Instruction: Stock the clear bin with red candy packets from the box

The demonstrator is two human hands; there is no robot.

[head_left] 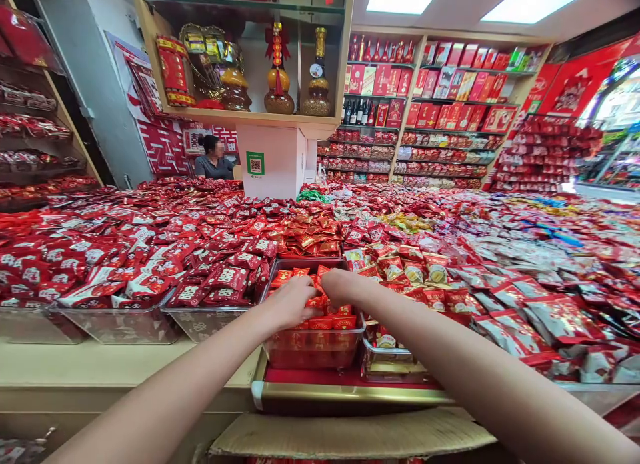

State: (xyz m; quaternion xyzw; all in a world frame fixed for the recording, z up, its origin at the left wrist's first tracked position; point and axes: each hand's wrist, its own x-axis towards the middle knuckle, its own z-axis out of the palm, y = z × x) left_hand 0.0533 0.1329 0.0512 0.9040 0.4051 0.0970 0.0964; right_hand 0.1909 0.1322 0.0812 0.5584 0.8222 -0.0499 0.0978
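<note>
Both of my hands reach into a clear plastic bin (pixel 313 347) filled with small red packets (pixel 320 324). My left hand (pixel 295 301) is over the bin's left side, its fingers bent down among the packets; whether it grips one I cannot make out. Close beside it, my right hand (pixel 343 287) bends inward at the wrist over the right part of the bin. Its fingertips are hidden behind the hand, and so is anything between them.
Bins of dark red packets (pixel 220 277) stand at the left, and gold-and-red packets (pixel 410 271) lie at the right. An open cardboard box (pixel 350 434) is below the counter edge. A hanging cabinet (pixel 245 117) juts out above; a person (pixel 214 161) sits behind.
</note>
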